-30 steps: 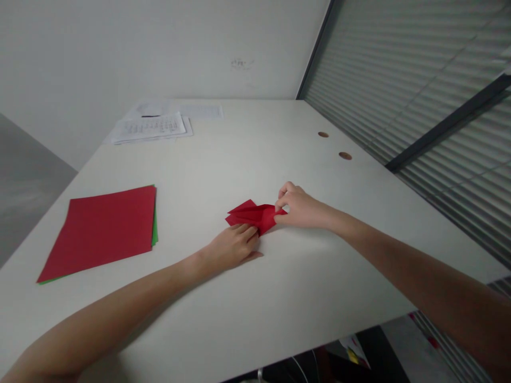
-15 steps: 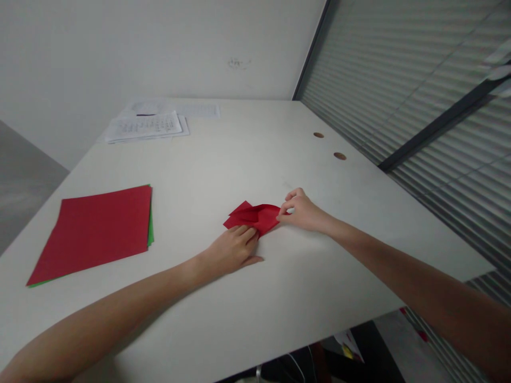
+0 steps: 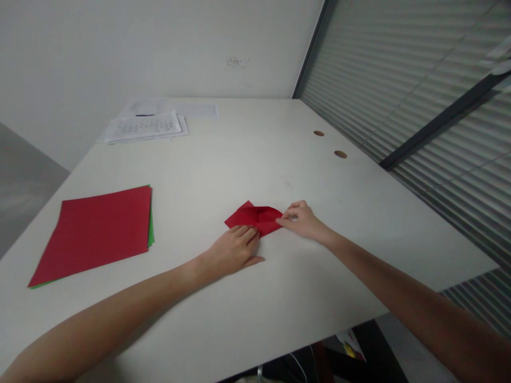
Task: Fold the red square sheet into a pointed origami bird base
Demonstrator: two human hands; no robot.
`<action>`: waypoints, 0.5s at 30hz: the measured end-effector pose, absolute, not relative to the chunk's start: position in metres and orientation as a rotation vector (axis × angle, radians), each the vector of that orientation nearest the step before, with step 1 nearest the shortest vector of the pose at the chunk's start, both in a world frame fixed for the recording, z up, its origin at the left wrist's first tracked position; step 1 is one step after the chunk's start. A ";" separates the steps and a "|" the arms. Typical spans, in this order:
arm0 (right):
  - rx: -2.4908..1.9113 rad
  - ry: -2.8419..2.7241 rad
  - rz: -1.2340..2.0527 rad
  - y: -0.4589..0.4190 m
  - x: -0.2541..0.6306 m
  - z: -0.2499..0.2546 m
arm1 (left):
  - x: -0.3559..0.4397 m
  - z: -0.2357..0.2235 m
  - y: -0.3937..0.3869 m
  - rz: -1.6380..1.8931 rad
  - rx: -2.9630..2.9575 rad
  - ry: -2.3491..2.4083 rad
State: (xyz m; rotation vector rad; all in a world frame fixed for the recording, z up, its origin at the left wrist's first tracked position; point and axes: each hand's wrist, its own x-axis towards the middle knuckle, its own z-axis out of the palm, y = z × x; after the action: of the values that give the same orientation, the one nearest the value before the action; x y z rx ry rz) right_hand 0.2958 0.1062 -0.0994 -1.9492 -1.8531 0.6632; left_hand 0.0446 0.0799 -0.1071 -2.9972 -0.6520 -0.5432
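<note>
A piece of folded red paper (image 3: 266, 215) lies near the middle of the white table, its upper layer bulging up along the far side. My left hand (image 3: 239, 247) rests on its near edge, fingers pressing down on the paper and thumb stretched out on the table. The fingertips partly cover that edge. At the paper's right corner, my right hand (image 3: 302, 219) pinches the red paper between thumb and fingers.
To the left lies a stack of red sheets (image 3: 96, 229) with green edges (image 3: 150, 229) showing beneath. White written papers (image 3: 143, 126) sit at the back left. Two round holes, one nearer (image 3: 340, 154), mark the tabletop's right side, beside the window blinds (image 3: 399, 80).
My right hand has moved slightly toward me with the paper's right corner, flattening and opening out the folded layer. The left hand stays pressed on the near edge. The view has shifted slightly.
</note>
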 end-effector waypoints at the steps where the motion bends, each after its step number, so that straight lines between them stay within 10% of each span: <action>1: -1.959 -1.827 0.647 0.105 0.295 -0.102 | 0.045 -0.107 0.080 -0.531 -3.001 -0.652; 15: -1.898 -1.806 0.473 0.095 0.295 -0.110 | 0.042 -0.105 0.082 -0.436 -3.074 -0.714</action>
State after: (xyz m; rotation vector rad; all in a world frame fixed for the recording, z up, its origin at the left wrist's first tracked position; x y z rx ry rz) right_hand 0.2948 0.0948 -0.1102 -1.8981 -1.8058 0.4725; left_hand 0.0416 0.0816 -0.1049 -3.0741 -0.7144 -0.4361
